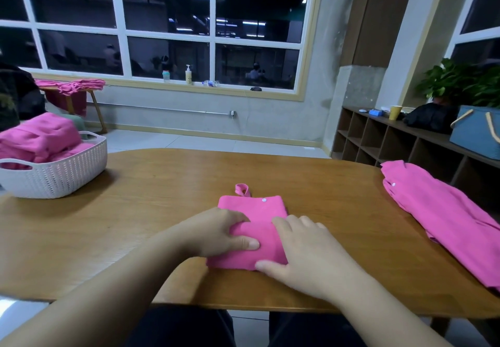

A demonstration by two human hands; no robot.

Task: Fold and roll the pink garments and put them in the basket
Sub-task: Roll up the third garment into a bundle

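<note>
Wooden table (162, 184) under a dark, many-paned window (167, 27); cubby shelving (378, 141) off to the right with a blue bag (476, 130) on top.

Folded pink garment (254, 211) lies at table centre, near the front edge, a small loop and a white snap at its far end. Left hand (216, 231): fingers curled over the near fold, thumb laid flat on top — gripping the cloth. Right hand (305, 249): fingers loosely spread, resting on the garment's right side, thumb at the near edge.

White woven basket (58, 173) at far left of the table, already holding pink rolls. Second pink garment (438, 217) lies long and unrolled at the right edge, well apart from the hands.

Judgement: folding of this piece looks done; rolling is just starting from the near end. Next move calls for both hands to turn the near edge over toward the snap end, keeping the roll tight and even — slack on either side would let it skew. Then across to the basket.
</note>
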